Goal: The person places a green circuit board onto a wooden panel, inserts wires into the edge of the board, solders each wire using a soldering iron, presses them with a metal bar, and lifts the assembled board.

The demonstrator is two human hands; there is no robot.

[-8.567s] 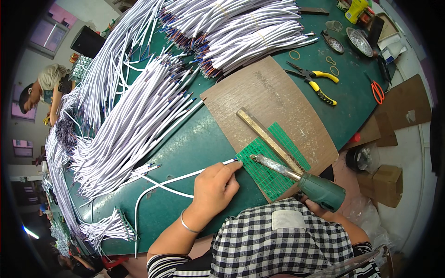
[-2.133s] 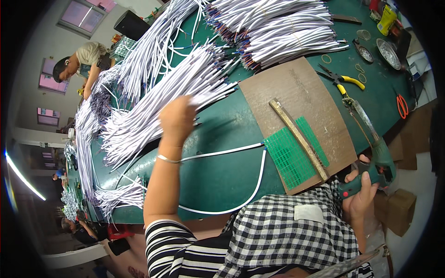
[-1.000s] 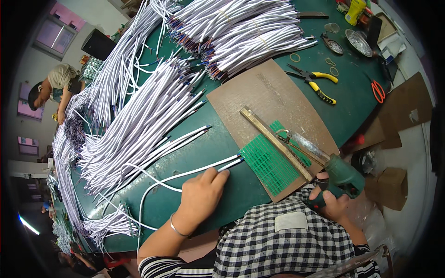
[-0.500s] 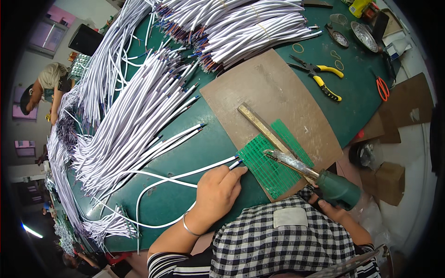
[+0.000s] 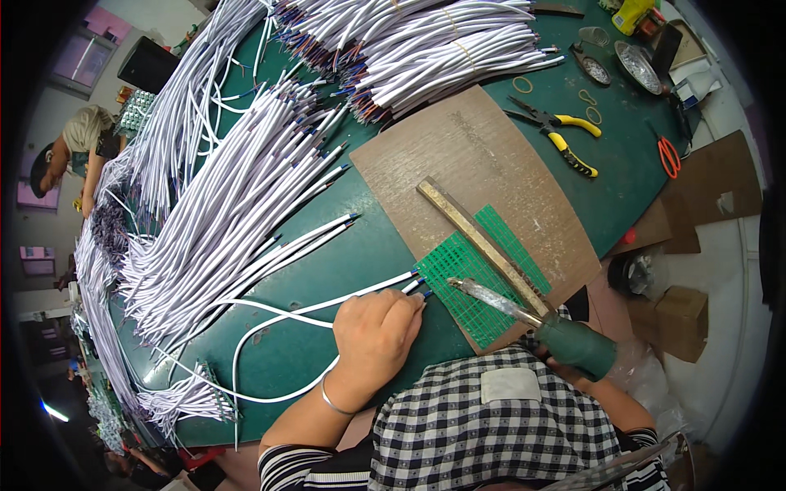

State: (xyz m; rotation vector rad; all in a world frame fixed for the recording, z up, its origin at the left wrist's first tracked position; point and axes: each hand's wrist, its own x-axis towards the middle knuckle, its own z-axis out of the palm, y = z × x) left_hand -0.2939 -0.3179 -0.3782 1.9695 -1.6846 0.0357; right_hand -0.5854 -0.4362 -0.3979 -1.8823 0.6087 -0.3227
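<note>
While the left hand (image 5: 377,329) pinches a cable (image 5: 411,286) — its end at the edge of the green board (image 5: 458,319) — I monitor the right hand (image 5: 565,370) grasping the iron (image 5: 577,345), fingers mostly hidden, tip over the board.

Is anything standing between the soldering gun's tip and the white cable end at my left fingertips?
Nothing visible does. From the soldering gun's tip to the white cable end there's just the green board, lying flat underneath; the long bar lies off that line.

Yellow-handled pliers (image 5: 552,128) lie open, orange-handled scissors (image 5: 668,154) to their right.
</note>
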